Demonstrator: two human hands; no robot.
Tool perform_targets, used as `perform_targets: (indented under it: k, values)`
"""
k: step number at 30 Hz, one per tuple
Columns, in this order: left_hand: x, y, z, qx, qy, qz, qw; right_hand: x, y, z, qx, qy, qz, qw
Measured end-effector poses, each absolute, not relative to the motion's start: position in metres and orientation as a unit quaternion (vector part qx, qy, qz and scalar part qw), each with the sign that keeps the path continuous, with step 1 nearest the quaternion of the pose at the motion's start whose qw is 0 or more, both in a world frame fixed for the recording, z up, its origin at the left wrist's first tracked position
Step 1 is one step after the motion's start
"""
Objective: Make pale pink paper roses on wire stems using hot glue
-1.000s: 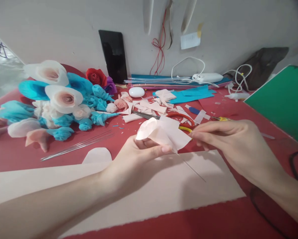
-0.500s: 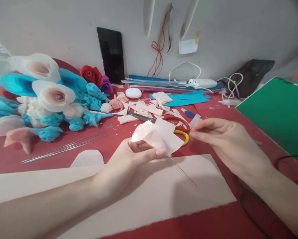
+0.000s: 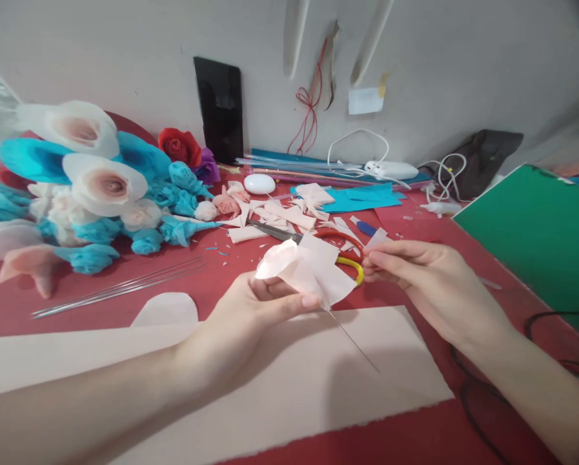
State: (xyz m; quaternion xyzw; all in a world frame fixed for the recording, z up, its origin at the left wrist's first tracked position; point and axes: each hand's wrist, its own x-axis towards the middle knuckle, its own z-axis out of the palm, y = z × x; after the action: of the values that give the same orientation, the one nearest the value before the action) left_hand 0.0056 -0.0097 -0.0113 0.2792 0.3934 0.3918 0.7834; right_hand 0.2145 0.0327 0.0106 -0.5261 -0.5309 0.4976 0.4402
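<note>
My left hand [image 3: 264,310] is closed around a pale pink paper flower [image 3: 294,268], with the thumb pressed on its base. A squarish paper flap sticks out on its right side. From the base a thin wire stem [image 3: 354,342] slants down to the right, over a long pale pink paper sheet [image 3: 390,381]. To the right, my right hand [image 3: 419,278] is closed in a pinch beside the scissors' handles. Whatever its fingertips hold is too small to make out. The scissors [image 3: 350,263], with red and yellow handles, lie partly hidden behind the flower.
Paper flowers [image 3: 108,184] in white, blue and red are heaped at left. Metal wires [image 3: 117,289] and a rounded paper piece [image 3: 168,309] lie before them. Paper scraps [image 3: 289,213] litter the middle. A phone [image 3: 220,110] leans on the wall; a green board [image 3: 536,239] stands right.
My right hand has shifted slightly left, closer to the flower, its fingers still pinched. The left hand keeps its hold on the flower. The whole view has shifted a little.
</note>
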Motion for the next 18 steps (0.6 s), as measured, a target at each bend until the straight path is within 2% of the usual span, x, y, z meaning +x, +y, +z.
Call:
perform_targets:
  k: [18]
  values:
    - [0.0072, -0.0081, -0.0087, 0.267, 0.394, 0.394, 0.786, 0.2174, 0.0319, 0.0077, -0.533, -0.58, 0.444, 0.426]
